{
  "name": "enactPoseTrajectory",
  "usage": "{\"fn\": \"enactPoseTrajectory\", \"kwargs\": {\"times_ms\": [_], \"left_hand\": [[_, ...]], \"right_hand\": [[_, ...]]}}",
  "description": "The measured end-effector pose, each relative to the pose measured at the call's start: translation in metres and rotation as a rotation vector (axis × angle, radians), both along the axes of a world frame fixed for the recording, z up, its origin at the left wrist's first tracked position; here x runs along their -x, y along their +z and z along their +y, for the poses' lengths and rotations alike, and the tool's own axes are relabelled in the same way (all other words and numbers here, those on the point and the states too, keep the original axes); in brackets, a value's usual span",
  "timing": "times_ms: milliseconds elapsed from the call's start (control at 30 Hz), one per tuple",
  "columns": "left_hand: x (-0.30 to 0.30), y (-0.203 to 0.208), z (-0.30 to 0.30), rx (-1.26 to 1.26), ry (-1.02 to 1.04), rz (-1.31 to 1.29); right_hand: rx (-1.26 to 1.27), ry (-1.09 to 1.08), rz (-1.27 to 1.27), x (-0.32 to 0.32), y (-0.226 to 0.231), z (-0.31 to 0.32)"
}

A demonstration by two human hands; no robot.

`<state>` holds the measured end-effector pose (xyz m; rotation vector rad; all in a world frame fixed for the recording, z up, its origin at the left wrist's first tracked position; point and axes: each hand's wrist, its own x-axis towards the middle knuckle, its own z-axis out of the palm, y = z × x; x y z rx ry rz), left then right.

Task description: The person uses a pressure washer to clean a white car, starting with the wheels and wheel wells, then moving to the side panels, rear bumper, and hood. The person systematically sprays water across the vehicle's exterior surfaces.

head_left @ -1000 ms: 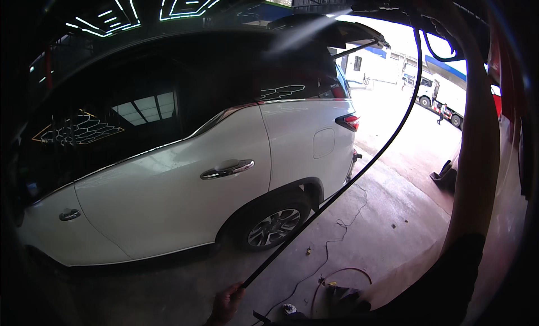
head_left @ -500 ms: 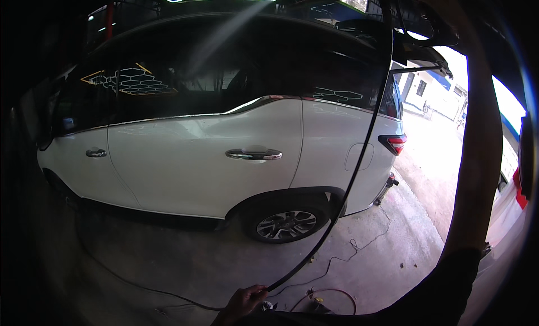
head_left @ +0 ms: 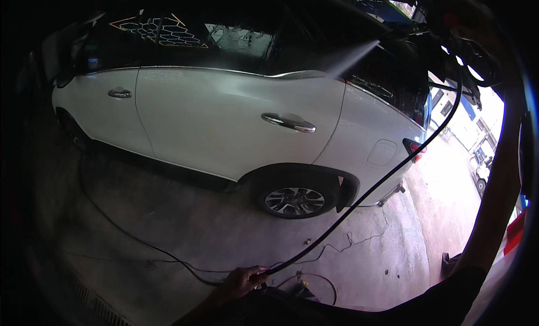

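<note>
My left hand (head_left: pixel 242 282), low in the middle, is closed around a black hose (head_left: pixel 337 222). The hose curves up to the right toward my raised right hand (head_left: pixel 476 35). That hand is in deep shade at the upper right, closed around what looks like a dark spray gun (head_left: pixel 418 30). From the gun's end a white jet of spray (head_left: pixel 353 59) shoots down and left onto the side of a white car (head_left: pixel 213 115). It lands near the rear door's window sill. Water streaks the dark glass (head_left: pixel 238 40).
The hose's loose length (head_left: pixel 129 230) and a thin cord (head_left: pixel 349 242) lie across the concrete floor (head_left: pixel 213 219). A reddish looped hose (head_left: pixel 335 292) lies near my body. A floor grate (head_left: pixel 95 303) runs at the lower left. Behind the car is a bright opening (head_left: pixel 443 174).
My view has shifted, and the car sits higher and tilted in it. The spray has moved right along the car, from the side glass to the rear door's sill. My left hand keeps the hose.
</note>
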<state>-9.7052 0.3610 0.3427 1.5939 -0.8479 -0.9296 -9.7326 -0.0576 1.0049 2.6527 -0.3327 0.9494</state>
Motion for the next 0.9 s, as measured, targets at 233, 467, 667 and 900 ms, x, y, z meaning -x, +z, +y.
{"fn": "enactPoseTrajectory", "kwargs": {"times_ms": [233, 467, 667, 900], "left_hand": [[-0.025, 0.000, 0.005, 0.079, -0.038, -0.046], [-0.026, -0.024, 0.021, 0.014, -0.045, 0.019], [-0.034, -0.014, 0.010, -0.088, -0.178, -0.254], [-0.031, -0.023, -0.027, -0.177, -0.095, -0.232]], "right_hand": [[0.027, -0.019, 0.043, 0.033, -0.049, -0.002], [0.024, -0.080, 0.150, 0.088, -0.113, -0.013], [0.011, -0.122, 0.249, 0.158, -0.163, -0.046], [-0.355, -0.459, 0.095, 0.311, -0.221, -0.169]]}}
